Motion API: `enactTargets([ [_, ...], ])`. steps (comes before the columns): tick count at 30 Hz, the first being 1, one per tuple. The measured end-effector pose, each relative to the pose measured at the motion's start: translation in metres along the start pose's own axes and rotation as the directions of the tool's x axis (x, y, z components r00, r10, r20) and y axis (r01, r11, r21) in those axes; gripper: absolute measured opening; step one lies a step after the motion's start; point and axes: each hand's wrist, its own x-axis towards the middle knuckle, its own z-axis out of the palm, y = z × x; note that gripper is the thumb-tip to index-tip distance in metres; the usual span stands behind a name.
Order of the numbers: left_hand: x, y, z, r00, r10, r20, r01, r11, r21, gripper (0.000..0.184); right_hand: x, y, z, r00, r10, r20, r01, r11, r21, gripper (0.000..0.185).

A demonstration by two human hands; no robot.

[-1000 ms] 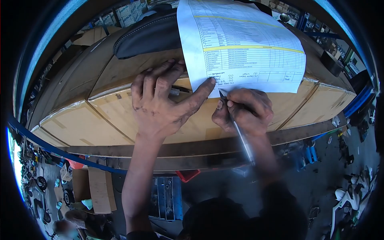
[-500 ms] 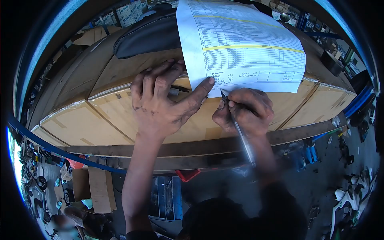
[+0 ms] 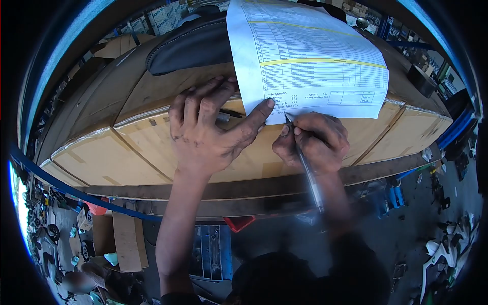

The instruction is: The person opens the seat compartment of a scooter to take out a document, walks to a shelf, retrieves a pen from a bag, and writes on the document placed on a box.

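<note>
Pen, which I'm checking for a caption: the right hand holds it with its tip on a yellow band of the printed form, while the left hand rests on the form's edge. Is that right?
Not quite: the tip of the pen is at the bottom margin of the printed form, as the head view shows. The right hand does hold it, and the left hand rests on the form's edge.

Up on my left I see a black stitched seat point(image 3: 190, 48), and over to my right a dark roll point(image 3: 421, 80). A blue rail point(image 3: 117, 206) curves by on my left. Below me are a red bin point(image 3: 240, 222) and an open carton point(image 3: 128, 241) near a wheel point(image 3: 87, 249). A person point(image 3: 99, 274), partly blurred, is at lower left.
</note>
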Motion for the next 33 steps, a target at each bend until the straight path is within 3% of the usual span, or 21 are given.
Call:
enactTargets([
  [5, -0.0006, 0.0009, 0.0000, 1.000, -0.001, -0.001, 0.001, 1.000, 0.001, 0.051, 0.0007, -0.0003, -0.0008, 1.000, 0.001, 0.017, -0.002, 0.999, 0.042, 0.031],
  [7, -0.0013, 0.0027, 0.0014, 0.999, -0.052, 0.001, 0.052, 0.998, 0.035, 0.042, 0.0007, 0.0001, -0.0013, 1.000, 0.006, 0.011, -0.006, 0.999, 0.036, 0.032],
  [16, 0.0010, 0.0033, -0.0011, 0.998, -0.054, 0.012, 0.054, 0.998, 0.037, 0.043, -0.0001, -0.0011, -0.0009, 1.000, 0.017, 0.006, -0.017, 1.000, 0.022, 0.031],
  [21, 0.0012, -0.0008, -0.0031, 1.000, 0.002, 0.012, -0.002, 1.000, 0.009, 0.047, 0.0063, -0.0009, -0.0106, 0.997, 0.014, -0.078, -0.009, 0.998, 0.054, 0.027],
  [33, 0.0009, 0.0007, -0.0016, 1.000, -0.009, -0.003, 0.009, 1.000, -0.005, 0.049, -0.0015, 0.0042, -0.0036, 0.998, 0.008, -0.055, -0.006, 1.000, 0.028, 0.029],
])
